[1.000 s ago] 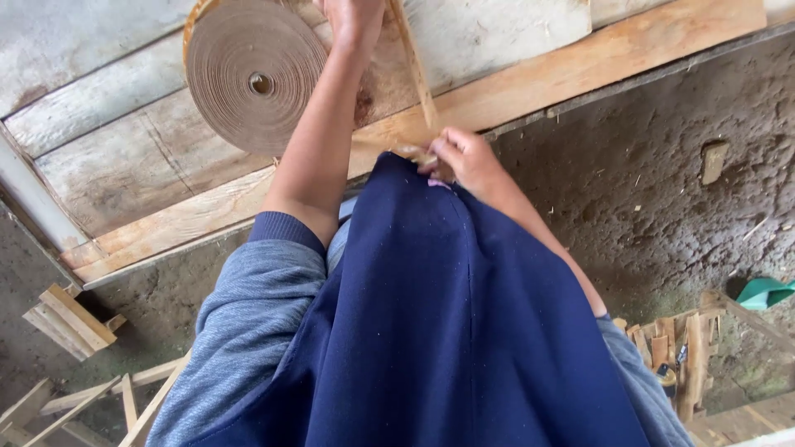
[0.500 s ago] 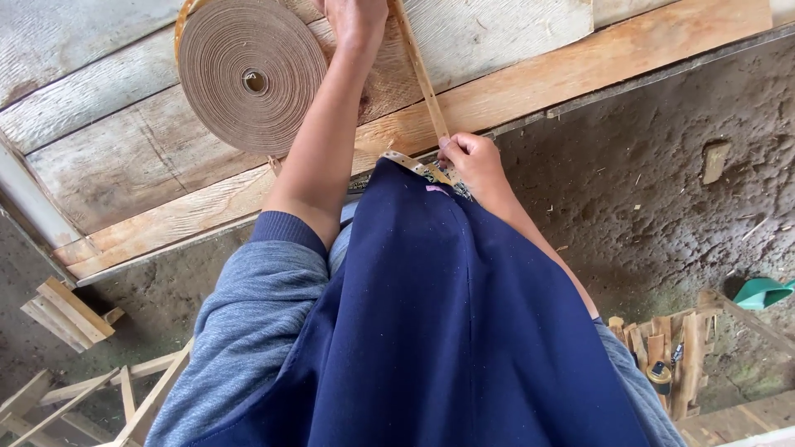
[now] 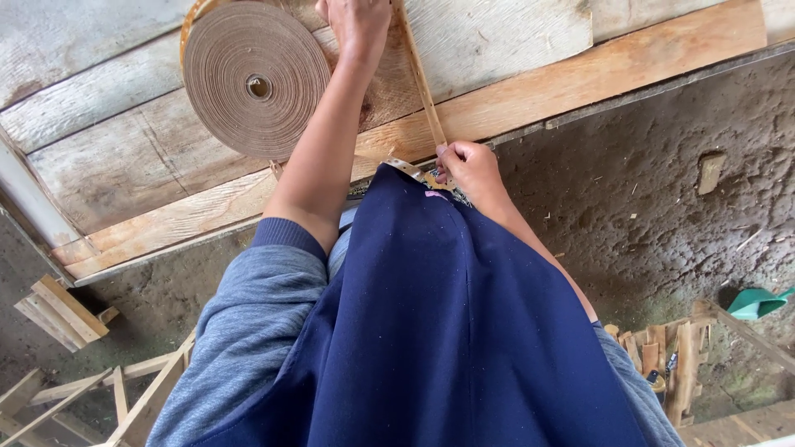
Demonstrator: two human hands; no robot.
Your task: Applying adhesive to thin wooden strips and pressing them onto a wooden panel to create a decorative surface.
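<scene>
A big flat coil of brown strip [image 3: 252,79] lies on the weathered wooden platform [image 3: 108,157]. A thin tan strip [image 3: 421,83] runs taut between my two hands. My left hand [image 3: 358,23] is stretched out over the boards at the top edge, closed on the strip's far end. My right hand [image 3: 468,164] pinches the strip's near end at the platform's front edge, just above the dark blue cloth [image 3: 447,331] over my lap. Small pale pieces lie under the right hand's fingers.
A light wooden beam [image 3: 580,83] edges the platform. Bare earth floor [image 3: 662,215] lies to the right. Wood offcuts [image 3: 62,310] and thin sticks [image 3: 124,397] lie at lower left, stacked short wood pieces [image 3: 671,356] at lower right, with a green plastic scoop [image 3: 758,302] beside them.
My left hand has slid further away along the boards. The right hand has stayed at the platform's edge, so the strip between them looks longer and straighter.
</scene>
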